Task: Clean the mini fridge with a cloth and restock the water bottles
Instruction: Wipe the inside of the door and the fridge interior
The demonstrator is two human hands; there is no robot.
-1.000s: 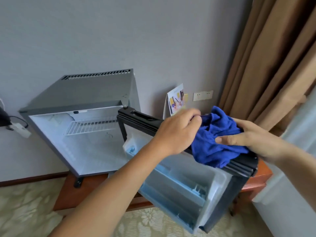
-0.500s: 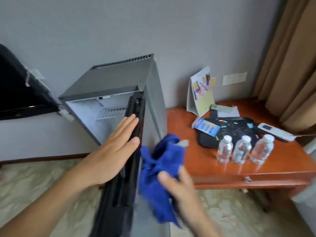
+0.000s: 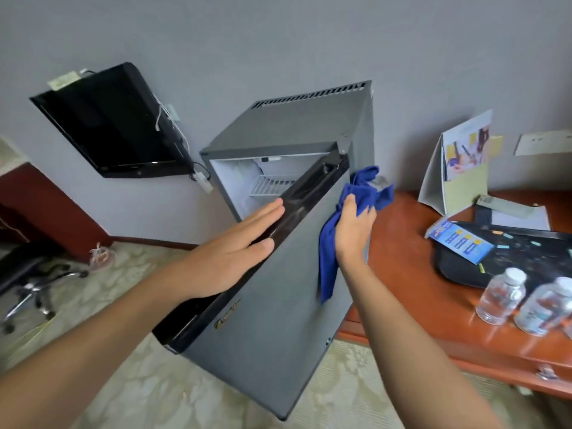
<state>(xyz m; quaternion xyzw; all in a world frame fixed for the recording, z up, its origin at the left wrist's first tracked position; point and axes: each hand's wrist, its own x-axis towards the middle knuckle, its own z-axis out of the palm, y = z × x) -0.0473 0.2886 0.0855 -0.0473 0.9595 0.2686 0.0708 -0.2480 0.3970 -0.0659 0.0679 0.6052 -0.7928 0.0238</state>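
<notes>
The left hand point(image 3: 235, 252) lies flat, fingers straight, on the fridge door point(image 3: 272, 305) edge. The right hand point(image 3: 353, 230) grips the blue cloth point(image 3: 331, 243) against the door's grey front.

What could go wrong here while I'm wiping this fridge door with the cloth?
The left hand lies flat on the door's black edge with no grip, so wiping pressure may swing it. The cloth in the right hand trails loose and could snag near the hinge side. The water bottles stand near the desk's front edge, where an elbow could topple them.
</notes>
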